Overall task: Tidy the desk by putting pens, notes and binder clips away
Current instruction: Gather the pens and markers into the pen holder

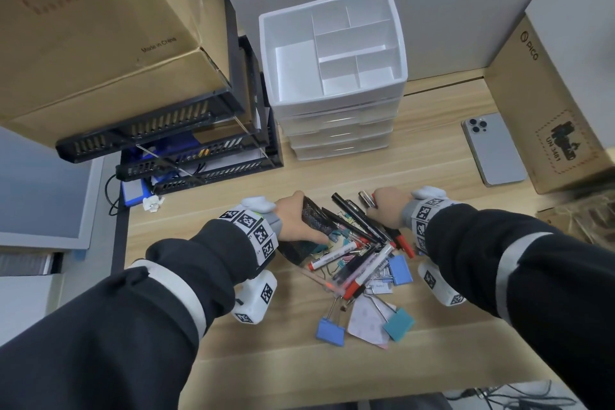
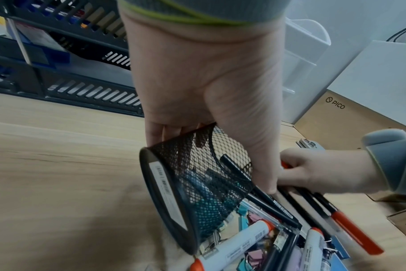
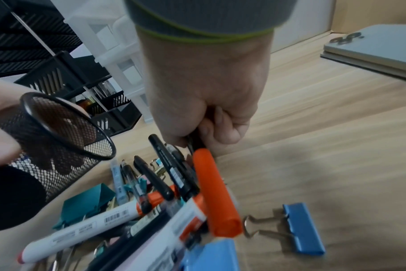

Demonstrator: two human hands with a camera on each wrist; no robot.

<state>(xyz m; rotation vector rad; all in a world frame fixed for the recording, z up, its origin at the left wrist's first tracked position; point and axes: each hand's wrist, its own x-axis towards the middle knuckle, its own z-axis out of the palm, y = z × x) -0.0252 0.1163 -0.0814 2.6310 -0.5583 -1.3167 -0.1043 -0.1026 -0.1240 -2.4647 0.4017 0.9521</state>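
My left hand point(image 1: 293, 220) grips a black mesh pen cup point(image 1: 314, 226), tipped on its side with its mouth toward a heap of pens and markers point(image 1: 359, 256) on the wooden desk. In the left wrist view the fingers wrap the mesh cup point(image 2: 197, 192), and a black pen lies partly inside it. My right hand point(image 1: 386, 210) is curled round a bundle of pens, among them an orange-capped marker point(image 3: 216, 192) and black pens. Binder clips lie in and around the heap: a blue one point(image 1: 330, 331), a teal one point(image 1: 398, 323), another blue one point(image 3: 301, 229). Pale paper notes point(image 1: 367, 323) lie between them.
A white compartment organizer point(image 1: 336, 53) tops a drawer unit behind the heap. Black stacked letter trays point(image 1: 186, 150) under a big cardboard box point(image 1: 100, 27) stand at the left. A phone point(image 1: 492, 148) lies face down beside a cardboard box point(image 1: 545, 110) at the right.
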